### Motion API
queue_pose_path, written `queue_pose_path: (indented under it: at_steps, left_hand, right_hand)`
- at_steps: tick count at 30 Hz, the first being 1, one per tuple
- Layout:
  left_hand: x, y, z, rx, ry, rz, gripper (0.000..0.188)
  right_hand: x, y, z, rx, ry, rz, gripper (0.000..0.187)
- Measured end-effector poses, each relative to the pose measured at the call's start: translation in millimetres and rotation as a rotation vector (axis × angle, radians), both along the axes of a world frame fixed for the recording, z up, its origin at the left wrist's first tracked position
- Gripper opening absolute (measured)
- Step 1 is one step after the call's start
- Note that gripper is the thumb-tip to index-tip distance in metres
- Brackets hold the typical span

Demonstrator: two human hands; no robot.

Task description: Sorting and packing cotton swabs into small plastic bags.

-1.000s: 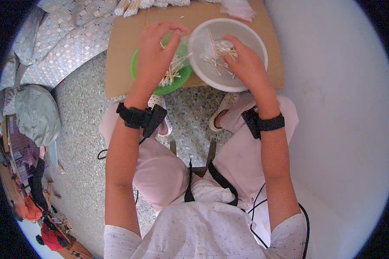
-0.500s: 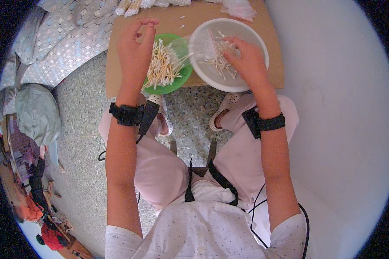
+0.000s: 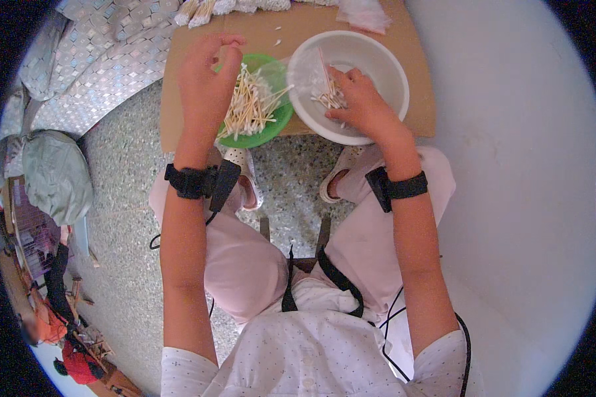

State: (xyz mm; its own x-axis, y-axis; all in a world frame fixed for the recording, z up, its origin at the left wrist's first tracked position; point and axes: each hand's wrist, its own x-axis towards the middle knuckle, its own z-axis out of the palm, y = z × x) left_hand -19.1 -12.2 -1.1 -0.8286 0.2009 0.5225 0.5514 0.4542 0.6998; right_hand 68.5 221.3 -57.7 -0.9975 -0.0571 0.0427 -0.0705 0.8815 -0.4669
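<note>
My left hand (image 3: 208, 83) hovers beside the green bowl (image 3: 286, 119), thumb and forefinger pinched together; whatever they hold, if anything, cannot be made out. Many cotton swabs (image 3: 248, 106) with pale wooden sticks and white tips are heaped in that bowl. Inside the white basin (image 3: 402, 99), my right hand (image 3: 363, 102) closes its fingers around a small bunch of cotton swabs (image 3: 331, 96), partly hidden by the hand. A see-through plastic bag (image 3: 306, 71) with a red line along its edge lies over the basin's left side, next to these swabs.
Both containers stand on a brown cardboard-like surface (image 3: 265, 43). Bundles of swabs (image 3: 198, 12) and a stack of plastic bags (image 3: 365, 14) lie along its far edge. A white wall (image 3: 510, 165) rises at the right. Patterned cloth (image 3: 112, 59) hangs at the far left.
My right hand has moved left and down in the basin, and the loose swabs there are now gathered close under its fingers. My left hand has barely shifted.
</note>
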Motion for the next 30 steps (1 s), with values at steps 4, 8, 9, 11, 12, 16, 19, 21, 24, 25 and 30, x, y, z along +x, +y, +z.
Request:
queue_pose_path:
  at_steps: [4, 8, 9, 11, 12, 16, 19, 21, 24, 25, 30]
  left_hand:
    - [2.3, 1.1, 2.4, -0.011, -0.008, -0.021, 0.016]
    - [1.9, 3.8, 3.4, -0.035, -0.004, -0.03, 0.016]
    - [1.6, 3.3, 3.2, -0.037, -0.005, -0.029, 0.016]
    - [0.2, 2.6, 2.4, 0.029, -0.098, -0.047, 0.017]
    - [-0.5, 1.6, 2.6, 0.028, -0.098, -0.046, 0.017]
    - [-5.3, -1.0, 0.4, 0.141, -0.224, -0.057, 0.019]
    - [-2.7, 2.0, 4.5, 0.132, -0.235, -0.046, 0.02]
    - [-1.5, 3.2, 5.6, 0.115, -0.252, -0.033, 0.02]
    - [-1.9, 2.5, 4.6, 0.113, -0.225, -0.044, 0.02]
    - [-1.8, 2.2, 4.9, 0.108, -0.228, -0.043, 0.02]
    - [-2.9, 2.8, 1.9, 0.135, -0.243, -0.053, 0.019]
  right_hand:
    - [-2.6, 2.7, -6.5, -0.034, -0.001, -0.016, 0.064]
    - [-6.6, 5.2, -12.1, -0.062, 0.056, -0.031, 0.052]
    - [-6.6, 3.7, -10.5, -0.06, 0.076, -0.049, 0.05]
    - [-7.8, 2.6, -6.5, -0.104, 0.082, -0.052, 0.05]
    - [-8.2, 1.4, -2.7, -0.148, 0.09, -0.054, 0.05]
    - [-6.9, 0.6, 2.6, -0.218, 0.14, -0.13, 0.048]
    - [-8.6, 7.1, -2.0, -0.177, 0.226, -0.218, 0.046]
    - [-8.0, 7.6, -0.1, -0.179, 0.267, -0.251, 0.04]
    - [-8.9, 4.0, 8.7, -0.166, 0.203, -0.281, 0.03]
    - [-8.6, 2.5, 11.0, -0.166, 0.203, -0.28, 0.03]
    - [-11.8, 2.8, 12.7, -0.26, 0.151, -0.344, 0.028]
